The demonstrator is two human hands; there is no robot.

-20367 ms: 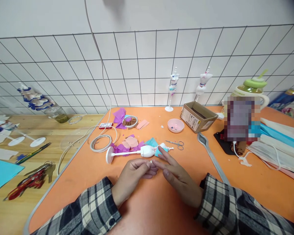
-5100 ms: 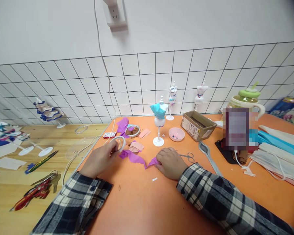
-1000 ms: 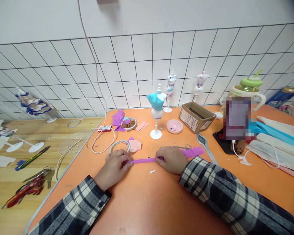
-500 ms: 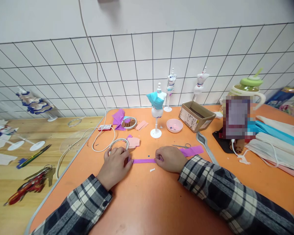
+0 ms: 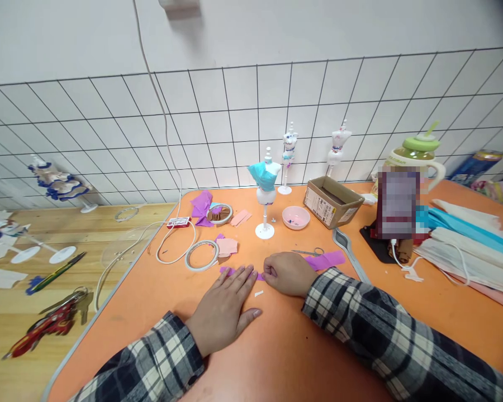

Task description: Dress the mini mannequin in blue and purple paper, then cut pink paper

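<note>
A narrow purple strip of crepe paper (image 5: 260, 276) lies flat on the orange table, partly under both hands. My left hand (image 5: 226, 309) rests on it with fingers stretched out and the thumb apart. At the strip's right end, my right hand (image 5: 288, 273) is closed, its fingertips pinching the strip. A wider purple piece (image 5: 330, 260) shows beyond the right hand, and scissors (image 5: 310, 252) lie behind that hand. Just in front of the strip is a small white scrap (image 5: 259, 293). Behind the hands stands a small white dress form (image 5: 266, 192) draped in turquoise.
A roll of tape (image 5: 202, 255) and pink paper (image 5: 227, 247) lie behind my left hand. Farther back are a pink bowl (image 5: 295, 218), a cardboard box (image 5: 333, 201) and two more dress forms. A phone (image 5: 398, 201) stands at right; a white cable (image 5: 167, 261) curls at left.
My left hand has left the strip's left end and the tape roll, moved right, and now lies flat over the strip. The right hand keeps its pinch. The view has shifted slightly.
</note>
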